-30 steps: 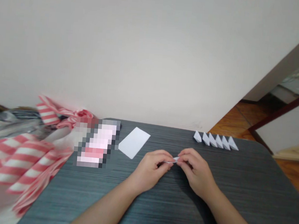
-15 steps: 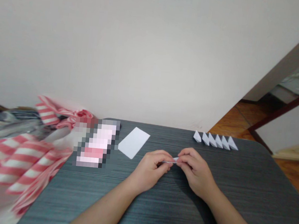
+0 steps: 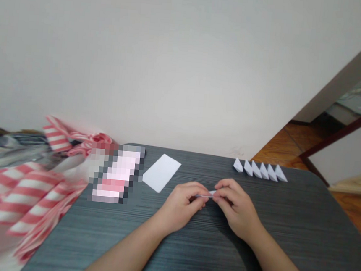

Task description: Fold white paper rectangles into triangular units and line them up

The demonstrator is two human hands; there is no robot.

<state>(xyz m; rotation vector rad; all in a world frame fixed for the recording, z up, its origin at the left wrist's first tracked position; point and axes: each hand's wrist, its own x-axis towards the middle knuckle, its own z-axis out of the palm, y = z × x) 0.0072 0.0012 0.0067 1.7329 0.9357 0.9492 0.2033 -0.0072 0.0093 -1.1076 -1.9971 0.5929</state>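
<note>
Between my two hands, a small folded piece of white paper (image 3: 211,193) is held just above the dark table. My left hand (image 3: 185,205) pinches its left end between thumb and fingers. At the other end, my right hand (image 3: 235,207) has its fingertips closed on the paper. Most of the paper is hidden behind the fingers, so its full shape cannot be made out. A flat stack or sheet of white paper (image 3: 162,172) lies beyond my left hand. Several folded white paper pieces (image 3: 261,171) stand in a row beyond my right hand.
The dark wood-grain table (image 3: 176,257) meets a pale wall (image 3: 186,68) at its far edge. A pixelated pink-and-white object (image 3: 118,174) lies at the left. Red-and-white striped cloth (image 3: 33,194) is heaped beside the table, and wooden flooring (image 3: 272,145) shows past its right corner.
Almost nothing differs. Both hands keep their grip on the folded paper, with only a very slight shift of the fingertips.
</note>
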